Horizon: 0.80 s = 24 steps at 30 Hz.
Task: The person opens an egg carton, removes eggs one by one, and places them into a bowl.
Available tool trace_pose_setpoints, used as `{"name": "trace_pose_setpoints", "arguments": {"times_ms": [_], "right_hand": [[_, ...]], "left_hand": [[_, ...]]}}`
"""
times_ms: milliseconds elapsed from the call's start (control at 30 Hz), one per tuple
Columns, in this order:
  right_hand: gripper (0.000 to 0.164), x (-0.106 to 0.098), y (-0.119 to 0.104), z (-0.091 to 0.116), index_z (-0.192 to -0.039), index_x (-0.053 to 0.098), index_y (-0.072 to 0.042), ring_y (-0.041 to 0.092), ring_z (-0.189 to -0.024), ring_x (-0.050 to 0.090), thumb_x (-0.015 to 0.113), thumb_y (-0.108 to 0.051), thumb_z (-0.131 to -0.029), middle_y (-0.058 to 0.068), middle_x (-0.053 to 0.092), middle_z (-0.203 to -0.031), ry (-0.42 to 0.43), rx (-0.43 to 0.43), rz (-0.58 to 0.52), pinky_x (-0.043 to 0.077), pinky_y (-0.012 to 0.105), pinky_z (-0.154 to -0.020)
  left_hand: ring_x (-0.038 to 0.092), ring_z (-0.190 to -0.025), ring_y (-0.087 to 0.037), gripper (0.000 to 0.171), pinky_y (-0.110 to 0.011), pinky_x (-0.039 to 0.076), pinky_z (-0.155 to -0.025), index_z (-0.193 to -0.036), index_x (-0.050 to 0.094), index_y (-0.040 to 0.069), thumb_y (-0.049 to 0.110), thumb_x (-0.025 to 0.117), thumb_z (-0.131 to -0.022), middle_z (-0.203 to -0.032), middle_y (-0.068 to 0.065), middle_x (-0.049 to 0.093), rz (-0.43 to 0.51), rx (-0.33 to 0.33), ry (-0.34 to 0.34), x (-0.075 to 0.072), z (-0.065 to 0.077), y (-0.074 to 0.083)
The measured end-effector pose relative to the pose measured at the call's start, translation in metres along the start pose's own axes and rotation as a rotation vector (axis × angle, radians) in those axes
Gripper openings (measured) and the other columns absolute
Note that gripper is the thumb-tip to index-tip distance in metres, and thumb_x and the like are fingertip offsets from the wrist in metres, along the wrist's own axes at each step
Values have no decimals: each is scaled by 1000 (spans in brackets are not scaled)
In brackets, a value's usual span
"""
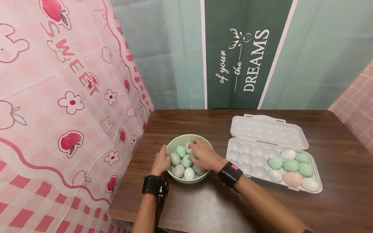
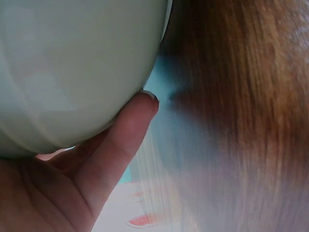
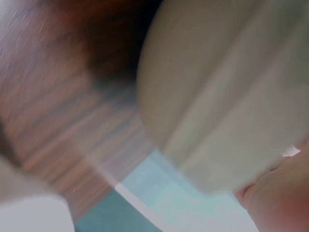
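Note:
A pale green bowl [image 1: 189, 181] holds several white, grey-white and mint green eggs. At its left rim, my left hand [image 1: 161, 161] grips the bowl; in the left wrist view the thumb [image 2: 126, 128] lies along the bowl's outer wall [image 2: 72, 63]. Over the right side of the bowl, my right hand [image 1: 204, 156] reaches in, thumb and fingers spread apart. Its fingertips are right at a white egg [image 1: 188, 148] and a mint green egg [image 1: 186, 161]. I cannot tell whether they pinch one. The right wrist view is blurred and shows mostly the bowl's outside [image 3: 217, 96].
Right of the bowl lies a white plastic egg carton [image 1: 316, 165], its lid [image 1: 269, 129] folded back. Green eggs [image 1: 290, 165], white eggs [image 1: 275, 175] and a pinkish egg [image 1: 292, 179] fill its right part. Everything stands on a dark wooden table [image 1: 201, 207], with curtains behind and to the left.

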State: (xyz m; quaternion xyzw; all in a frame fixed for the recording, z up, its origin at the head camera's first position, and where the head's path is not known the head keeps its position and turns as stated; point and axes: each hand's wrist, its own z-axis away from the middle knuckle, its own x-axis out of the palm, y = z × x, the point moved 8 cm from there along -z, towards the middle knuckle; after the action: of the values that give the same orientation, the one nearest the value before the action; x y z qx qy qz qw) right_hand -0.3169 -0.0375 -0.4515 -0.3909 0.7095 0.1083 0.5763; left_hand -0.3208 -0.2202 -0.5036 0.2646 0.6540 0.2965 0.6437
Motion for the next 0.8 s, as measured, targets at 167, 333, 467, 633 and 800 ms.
{"name": "trace_pose_setpoints", "arguments": {"times_ms": [167,333,467,633,800], "right_hand": [[32,-20,20,10,-115,59,-12,31,-111,48,63,-31,-89,14,52,-122,-11,68,-14,42,47,-89],[31,-38,44,25,-112,62,-10,32,-107,50,66,-28,-88,14,55,-117,19,103,22,43,47,-86],[32,-54,63,42,-112,63,-7,31,-103,50,67,-26,-87,14,57,-112,50,129,39,43,45,-86],[34,-69,94,70,-113,61,-5,33,-105,52,66,-28,-88,15,58,-110,24,244,55,44,46,-88],[35,-83,122,99,-113,61,-4,35,-103,54,64,-27,-87,17,60,-108,-6,324,101,46,50,-87]], "left_hand": [[59,-115,-35,40,-50,50,-91,-131,47,7,11,39,-93,-131,-22,58,-4,2,-2,0,-1,1],[59,-115,-35,38,-50,50,-91,-130,47,6,10,39,-93,-130,-23,58,1,3,-10,1,0,1],[59,-114,-35,38,-50,51,-89,-129,48,6,10,39,-93,-130,-23,58,4,0,-15,2,1,1],[59,-115,-35,40,-49,51,-89,-131,46,6,10,39,-92,-131,-23,57,-5,-1,-31,4,1,2],[58,-117,-35,40,-51,49,-92,-133,46,7,10,39,-94,-133,-23,56,1,-20,-31,3,1,0]]}}
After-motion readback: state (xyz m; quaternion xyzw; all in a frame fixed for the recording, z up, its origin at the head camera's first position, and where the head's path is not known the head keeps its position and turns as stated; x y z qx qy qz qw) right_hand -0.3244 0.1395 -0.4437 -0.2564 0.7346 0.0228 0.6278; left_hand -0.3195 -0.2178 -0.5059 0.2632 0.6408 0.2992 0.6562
